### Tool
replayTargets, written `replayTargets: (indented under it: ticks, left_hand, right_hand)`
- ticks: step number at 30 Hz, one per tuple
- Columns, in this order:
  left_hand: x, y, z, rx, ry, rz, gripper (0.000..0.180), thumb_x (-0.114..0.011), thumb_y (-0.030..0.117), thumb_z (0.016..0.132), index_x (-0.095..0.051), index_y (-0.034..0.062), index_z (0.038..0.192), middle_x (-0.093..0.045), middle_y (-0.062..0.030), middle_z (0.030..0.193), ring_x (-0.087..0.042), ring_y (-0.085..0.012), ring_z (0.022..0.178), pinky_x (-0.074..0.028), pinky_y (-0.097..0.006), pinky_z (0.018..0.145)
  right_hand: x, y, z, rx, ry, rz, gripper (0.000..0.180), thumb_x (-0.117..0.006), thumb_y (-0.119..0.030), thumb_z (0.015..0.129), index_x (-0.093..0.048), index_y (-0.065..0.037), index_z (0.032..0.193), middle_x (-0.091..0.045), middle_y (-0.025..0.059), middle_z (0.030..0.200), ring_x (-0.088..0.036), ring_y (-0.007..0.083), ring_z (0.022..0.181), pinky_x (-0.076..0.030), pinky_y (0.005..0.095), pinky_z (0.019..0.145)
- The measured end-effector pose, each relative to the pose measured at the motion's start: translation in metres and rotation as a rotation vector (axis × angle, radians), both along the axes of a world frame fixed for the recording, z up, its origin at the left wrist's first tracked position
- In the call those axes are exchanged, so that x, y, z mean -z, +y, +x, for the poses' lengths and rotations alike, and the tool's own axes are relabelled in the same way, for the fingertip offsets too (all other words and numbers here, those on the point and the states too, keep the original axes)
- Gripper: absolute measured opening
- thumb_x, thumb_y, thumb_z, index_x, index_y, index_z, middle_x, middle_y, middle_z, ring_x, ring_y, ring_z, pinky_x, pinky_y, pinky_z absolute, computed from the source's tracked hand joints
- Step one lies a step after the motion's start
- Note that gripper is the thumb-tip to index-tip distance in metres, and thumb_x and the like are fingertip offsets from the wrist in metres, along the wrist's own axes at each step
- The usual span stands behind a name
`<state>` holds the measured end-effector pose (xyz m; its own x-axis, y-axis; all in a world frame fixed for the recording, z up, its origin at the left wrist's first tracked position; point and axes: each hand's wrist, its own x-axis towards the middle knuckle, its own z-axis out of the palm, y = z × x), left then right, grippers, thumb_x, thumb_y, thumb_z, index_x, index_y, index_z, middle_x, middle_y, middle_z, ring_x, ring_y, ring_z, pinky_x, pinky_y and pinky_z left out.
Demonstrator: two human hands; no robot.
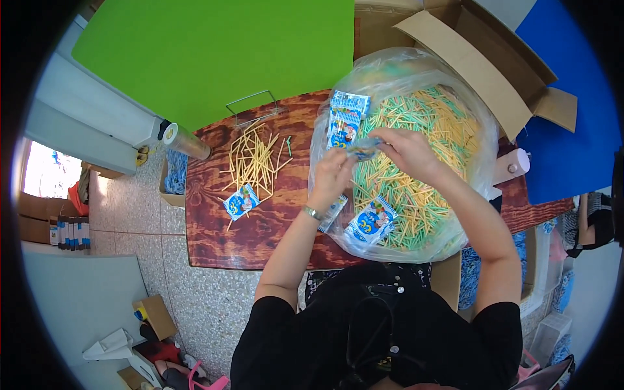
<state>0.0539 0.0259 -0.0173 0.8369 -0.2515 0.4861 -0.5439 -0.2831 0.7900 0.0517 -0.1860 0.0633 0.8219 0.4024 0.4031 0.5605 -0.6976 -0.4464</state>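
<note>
My left hand [331, 174] and my right hand [411, 153] meet over a large clear plastic bag [484, 110]. Both pinch a small blue packet [365, 150], blurred and partly hidden by my fingers. Beneath them the bag is heaped with thin yellow and green sticks [422, 195]. Several more blue-and-white packets lie about: a few overlap at the bag's upper left [346, 120], one rests on its near edge [373, 221], and another is partly under my left wrist. A blue-and-white packet [241, 202] sits on the table beside a loose pile of yellow sticks [253, 159].
A reddish wood-grain table [221, 244] bears everything. At its far side stand a wire rack [253, 109] and a green panel [214, 52]. An open cardboard box [468, 65] is behind the bag. Cylindrical bottles stand left [188, 142] and right [510, 166].
</note>
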Motion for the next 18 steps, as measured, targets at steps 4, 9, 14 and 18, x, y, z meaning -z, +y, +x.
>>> replayTargets:
  ticks: [4, 9, 14, 18]
  left_hand:
    - [0.055, 0.038, 0.059, -0.059, 0.233, 0.074, 0.015, -0.069, 0.015, 0.084, -0.064, 0.0000, 0.085, -0.056, -0.0139, 0.067, -0.057, -0.0268, 0.061, -0.044, -0.037, 0.057]
    - [0.064, 0.025, 0.095, -0.096, 0.234, 0.185, 0.017, -0.071, 0.017, 0.082, -0.066, 0.0016, 0.086, -0.061, -0.0151, 0.066, -0.062, -0.0292, 0.062, -0.048, -0.036, 0.060]
    - [0.061, 0.023, 0.084, -0.404, -0.162, 0.321, 0.019, -0.068, 0.018, 0.085, -0.068, 0.0018, 0.094, -0.069, -0.0126, 0.082, -0.066, -0.0209, 0.072, -0.050, -0.033, 0.064]
    - [0.007, 0.010, 0.013, 0.067, 0.118, 0.199, 0.024, -0.070, 0.017, 0.085, -0.067, 0.0019, 0.103, -0.068, -0.0131, 0.094, -0.065, -0.0233, 0.079, -0.051, -0.033, 0.066]
  right_hand:
    - [0.033, 0.008, -0.019, 0.003, 0.160, -0.082, 0.019, -0.062, -0.019, 0.088, -0.061, -0.011, 0.105, -0.065, 0.0125, 0.091, -0.065, 0.0315, 0.084, -0.053, 0.0418, 0.072]
    - [0.048, 0.009, -0.067, 0.021, 0.396, -0.396, 0.025, -0.069, -0.030, 0.083, -0.062, -0.008, 0.093, -0.063, 0.0108, 0.087, -0.064, 0.0309, 0.082, -0.052, 0.0410, 0.068]
    - [0.073, 0.015, -0.076, 0.076, 0.385, -0.451, 0.027, -0.071, -0.031, 0.078, -0.064, -0.007, 0.088, -0.065, 0.0097, 0.089, -0.064, 0.0306, 0.089, -0.054, 0.0420, 0.069]
    - [0.063, -0.005, -0.082, 0.043, 0.297, -0.402, 0.019, -0.069, -0.025, 0.078, -0.065, -0.008, 0.085, -0.064, 0.0094, 0.088, -0.063, 0.0287, 0.089, -0.054, 0.0404, 0.069]
